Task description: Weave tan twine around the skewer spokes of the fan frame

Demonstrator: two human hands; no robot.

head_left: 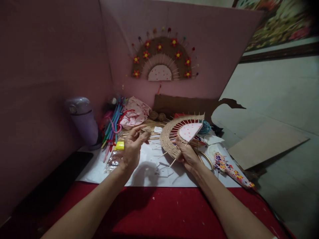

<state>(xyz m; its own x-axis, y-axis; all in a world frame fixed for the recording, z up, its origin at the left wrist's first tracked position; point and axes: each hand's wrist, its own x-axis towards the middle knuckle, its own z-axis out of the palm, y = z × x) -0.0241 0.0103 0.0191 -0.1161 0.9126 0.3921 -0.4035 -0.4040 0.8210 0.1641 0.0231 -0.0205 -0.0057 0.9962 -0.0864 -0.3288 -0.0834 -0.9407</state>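
Dim overall, darkest toward the left, with soft shadows on the white sheet [93, 173].

A craft corner, apparently in a home: coloured pipe cleaners [116, 118], balls of twine [161, 117], polka-dot cloth [136, 111] and thin sticks [124, 135] crowd a white sheet [99, 169] behind a twine-and-stick fan [186, 132], closed in by pink panels [119, 43], with a framed floral painting [276, 25] and pale tiles [261, 86] beyond

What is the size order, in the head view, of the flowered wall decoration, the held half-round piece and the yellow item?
1. Flowered wall decoration
2. Held half-round piece, though nearer the camera
3. Yellow item, clearly smallest
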